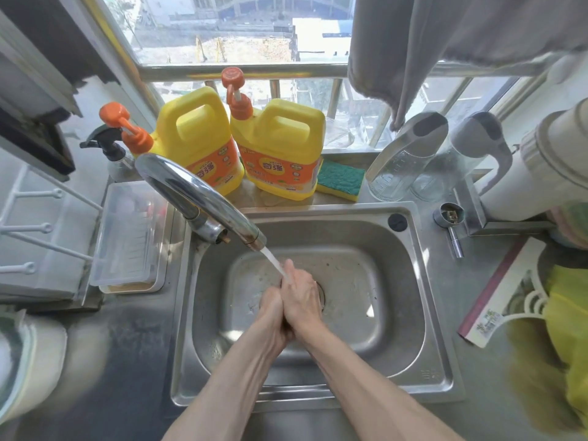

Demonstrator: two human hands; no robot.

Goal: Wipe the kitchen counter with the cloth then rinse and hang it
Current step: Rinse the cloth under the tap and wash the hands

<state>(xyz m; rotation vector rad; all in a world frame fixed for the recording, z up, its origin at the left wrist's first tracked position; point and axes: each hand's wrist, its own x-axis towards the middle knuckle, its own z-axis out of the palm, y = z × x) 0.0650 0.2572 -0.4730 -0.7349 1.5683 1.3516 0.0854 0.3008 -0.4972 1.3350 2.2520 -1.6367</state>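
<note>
A grey cloth (413,43) hangs over a rail in front of the window at the top right, well above the sink. My left hand (269,310) and my right hand (301,297) are pressed together over the drain of the steel sink (426,281), the right lying across the left. I see no cloth between them. Water (273,261) runs from the chrome faucet (197,192) onto the fingers of both hands. The steel counter (121,361) surrounds the sink.
On the sill behind the sink stand two yellow detergent bottles (283,151) with orange pumps, a green-and-yellow sponge (340,179), a spray bottle (111,154) and two clear jugs (401,160). A clear lidded box (127,237) sits left; a carton (499,291) and yellow bag (563,329) sit right.
</note>
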